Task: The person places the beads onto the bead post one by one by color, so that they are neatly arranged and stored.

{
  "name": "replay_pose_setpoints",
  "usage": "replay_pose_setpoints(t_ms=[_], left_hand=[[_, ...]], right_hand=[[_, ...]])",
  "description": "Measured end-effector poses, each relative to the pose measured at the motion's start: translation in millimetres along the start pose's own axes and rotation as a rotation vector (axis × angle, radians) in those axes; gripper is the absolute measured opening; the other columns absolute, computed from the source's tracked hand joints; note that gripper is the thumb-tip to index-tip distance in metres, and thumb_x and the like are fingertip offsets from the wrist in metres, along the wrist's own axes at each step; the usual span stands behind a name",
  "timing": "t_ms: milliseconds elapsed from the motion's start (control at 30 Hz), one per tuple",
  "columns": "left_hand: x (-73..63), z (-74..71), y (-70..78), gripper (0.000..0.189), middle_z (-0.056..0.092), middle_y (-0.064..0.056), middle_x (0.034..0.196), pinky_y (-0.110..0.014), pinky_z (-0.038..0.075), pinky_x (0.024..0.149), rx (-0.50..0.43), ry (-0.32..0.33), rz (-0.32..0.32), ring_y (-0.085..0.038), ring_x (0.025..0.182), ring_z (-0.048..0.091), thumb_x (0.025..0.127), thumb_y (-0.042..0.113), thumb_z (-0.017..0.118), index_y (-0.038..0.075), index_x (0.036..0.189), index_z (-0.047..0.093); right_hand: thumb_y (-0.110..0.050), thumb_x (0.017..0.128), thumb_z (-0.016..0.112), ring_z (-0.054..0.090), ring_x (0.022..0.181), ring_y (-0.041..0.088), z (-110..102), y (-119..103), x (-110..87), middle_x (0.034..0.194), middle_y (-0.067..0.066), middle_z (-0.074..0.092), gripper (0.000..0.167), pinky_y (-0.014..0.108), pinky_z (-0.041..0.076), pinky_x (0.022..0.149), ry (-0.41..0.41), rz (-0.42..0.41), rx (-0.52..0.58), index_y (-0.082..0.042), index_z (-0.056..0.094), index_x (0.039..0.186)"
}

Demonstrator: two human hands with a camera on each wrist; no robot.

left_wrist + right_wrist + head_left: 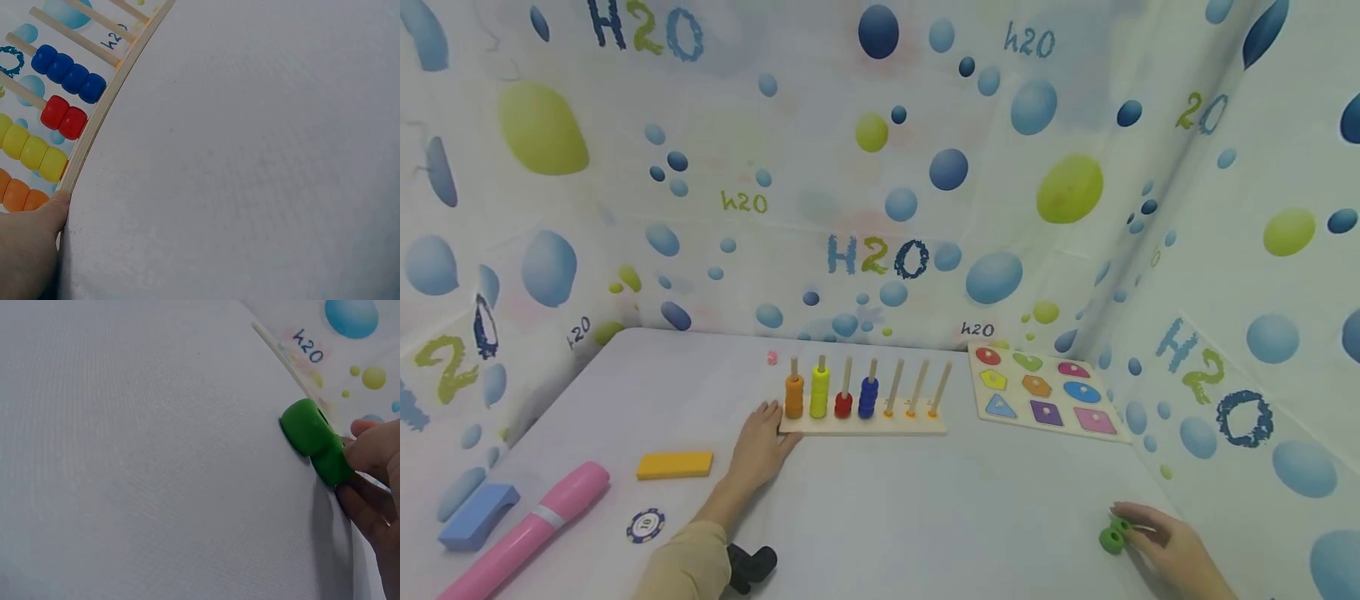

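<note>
At the left end of a wooden counting rack (865,427), my left hand (758,446) grips the base, its thumb along the front edge. The pegs carry orange beads (793,397), yellow beads (819,393), red beads (844,406) and blue beads (868,398); three pegs (917,387) on the right are bare. My right hand (1172,546), at the table's right side, pinches a green bead (332,464) between thumb and fingers. Another green bead (307,427) touches it on the table. The left hand's fingers are out of sight in the left wrist view.
A shape puzzle board (1048,392) lies at the back right. On the left are a yellow block (674,465), a poker chip (646,526), a pink tube (535,533) and a blue block (478,517). Beside the left sleeve is a black object (752,568); a small pink piece (772,357) lies behind.
</note>
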State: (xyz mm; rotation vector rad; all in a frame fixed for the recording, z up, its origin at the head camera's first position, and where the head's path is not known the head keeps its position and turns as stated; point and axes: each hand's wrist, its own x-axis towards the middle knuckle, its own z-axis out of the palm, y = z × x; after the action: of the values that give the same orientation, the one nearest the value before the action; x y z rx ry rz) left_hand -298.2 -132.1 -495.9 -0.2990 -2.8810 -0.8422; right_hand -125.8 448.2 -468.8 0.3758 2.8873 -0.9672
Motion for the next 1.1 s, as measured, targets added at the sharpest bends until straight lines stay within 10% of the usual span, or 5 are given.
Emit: replay_pose_setpoints(t_ms=[333, 600, 867, 1100], left_hand=[[-0.9, 2.4, -0.5, 0.067, 0.035, -0.03, 0.142, -0.054, 0.019, 0.112, 0.0, -0.015, 0.004, -0.044, 0.135, 0.025, 0.093, 0.031, 0.06, -0.015, 0.135, 0.038], [-2.7, 1.8, -1.7, 0.067, 0.034, -0.029, 0.144, -0.053, 0.018, 0.112, -0.011, -0.012, -0.009, -0.043, 0.136, 0.024, 0.093, 0.033, 0.06, -0.014, 0.136, 0.037], [-5.4, 2.0, -4.2, 0.067, 0.033, -0.029, 0.144, -0.054, 0.018, 0.112, -0.003, -0.031, -0.021, -0.043, 0.136, 0.023, 0.093, 0.031, 0.06, -0.014, 0.136, 0.037], [-1.5, 0.7, -1.6, 0.066, 0.035, -0.031, 0.142, -0.053, 0.018, 0.112, 0.005, -0.009, 0.011, -0.044, 0.135, 0.025, 0.093, 0.031, 0.059, -0.016, 0.134, 0.038]], right_hand=[[-0.02, 0.089, 0.064, 0.059, 0.107, 0.033, -3, 5, 8.1, 0.117, 0.017, 0.063, 0.042, 0.036, 0.055, 0.081, 0.112, -0.061, -0.081, -0.002, 0.055, 0.126], [-0.027, 0.088, 0.068, 0.047, 0.092, -0.02, 0, -34, 24.8, 0.111, 0.013, 0.066, 0.043, 0.008, 0.049, 0.076, 0.269, -0.284, -0.005, -0.004, 0.056, 0.123], [-0.008, 0.084, 0.071, 0.059, 0.096, -0.003, 29, -83, 54.9, 0.107, 0.01, 0.067, 0.034, 0.014, 0.051, 0.08, 0.25, -0.527, 0.147, -0.003, 0.06, 0.117], [0.006, 0.081, 0.069, 0.064, 0.095, 0.029, 32, -169, 65.1, 0.105, 0.017, 0.067, 0.034, 0.03, 0.054, 0.082, 0.249, -0.68, 0.21, 0.002, 0.06, 0.113]])
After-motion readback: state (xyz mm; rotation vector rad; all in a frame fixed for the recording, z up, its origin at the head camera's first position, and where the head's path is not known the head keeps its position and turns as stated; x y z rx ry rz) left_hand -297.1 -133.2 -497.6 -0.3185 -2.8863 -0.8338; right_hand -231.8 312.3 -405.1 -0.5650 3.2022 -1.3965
